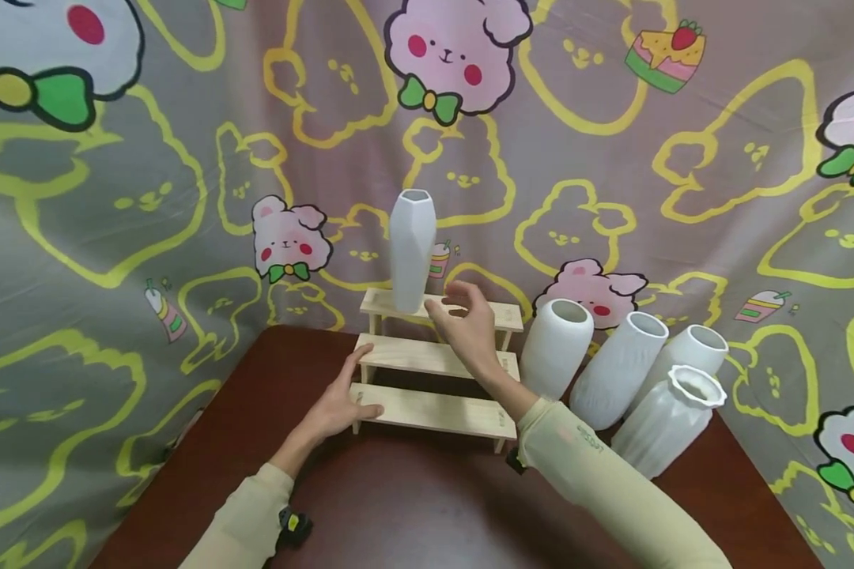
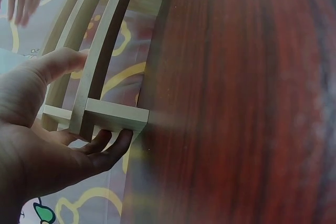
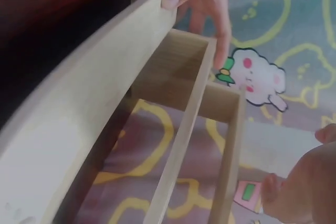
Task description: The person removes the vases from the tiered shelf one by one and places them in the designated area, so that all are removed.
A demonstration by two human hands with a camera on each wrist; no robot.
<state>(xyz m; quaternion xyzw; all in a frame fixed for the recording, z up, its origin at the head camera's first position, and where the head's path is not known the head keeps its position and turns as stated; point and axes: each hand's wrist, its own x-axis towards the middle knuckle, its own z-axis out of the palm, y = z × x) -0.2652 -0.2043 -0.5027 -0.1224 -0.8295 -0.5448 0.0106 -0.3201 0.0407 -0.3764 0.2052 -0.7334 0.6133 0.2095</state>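
Observation:
A three-tier wooden stand (image 1: pixel 434 412) is on the table, its left end gripped by my left hand (image 1: pixel 333 409). In the left wrist view, that thumb lies over a step's edge while the fingers (image 2: pixel 118 148) curl round the side panel. A white faceted vase (image 1: pixel 411 245) stands upright on the top tier, left of its middle. Just right of the vase's lower part is my right hand (image 1: pixel 470 328), fingers loosely bent and holding nothing. The right wrist view shows its thumb and a fingertip apart, beside the pale vase (image 3: pixel 281 148).
Right of the stand are a smooth round white vase (image 1: pixel 557 348), two more white vases (image 1: pixel 615 371) (image 1: pixel 686 356) and a ruffle-necked white vase (image 1: pixel 665 423). A patterned cloth (image 1: pixel 370 87) hangs behind the dark red table (image 1: pixel 398 506).

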